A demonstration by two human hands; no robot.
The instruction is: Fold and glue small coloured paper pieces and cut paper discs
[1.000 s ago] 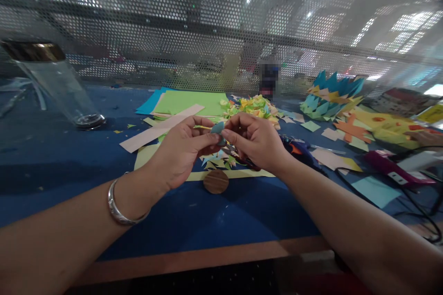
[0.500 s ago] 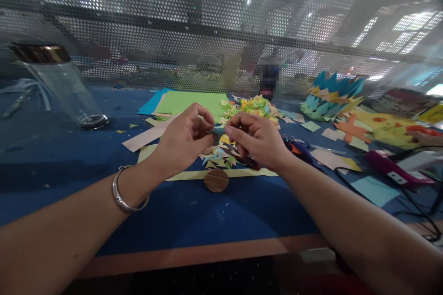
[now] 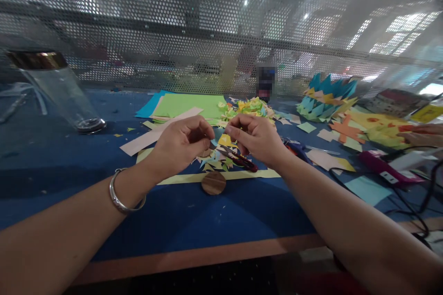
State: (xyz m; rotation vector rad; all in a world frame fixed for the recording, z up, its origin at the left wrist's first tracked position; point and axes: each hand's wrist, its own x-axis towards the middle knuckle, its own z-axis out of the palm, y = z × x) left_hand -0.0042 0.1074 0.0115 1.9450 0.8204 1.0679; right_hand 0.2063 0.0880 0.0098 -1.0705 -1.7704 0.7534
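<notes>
Left hand: From my remote seat I see the left hand (image 3: 183,145), bracelet (image 3: 119,193) at the wrist, pinching a scrap of blue paper between thumb and fingers.
Right hand: I have the right hand (image 3: 258,140) opposite, thumb and forefinger drawn narrow just at the paper's other side; whether they grip it, I cannot tell.
Blue paper: The small blue paper (image 3: 217,136) is raised between both sets of fingertips, above the middle of the table (image 3: 166,226).
Scissors: Below the right hand, dark-red scissors (image 3: 246,162) lie among cut scraps (image 3: 214,164).
Disc: A round brown disc (image 3: 213,183) lies toward the table's front edge, overlapping a yellow strip (image 3: 242,175).
Sheets: Toward the far edge I see green sheets (image 3: 194,105) piled over blue ones, a pale strip (image 3: 155,133) slanting across their near side.
Left side: A clear bottle (image 3: 69,97) with a gold lid stands well apart from the hands.
Right side: A spiked paper crown (image 3: 327,97) sits near the far edge; nearer the front, a purple power strip (image 3: 380,168) lies beside a co-worker's hand (image 3: 424,137) at orange and yellow paper (image 3: 387,133).
Far edge: Perforated mesh (image 3: 173,32) rises behind everything.
</notes>
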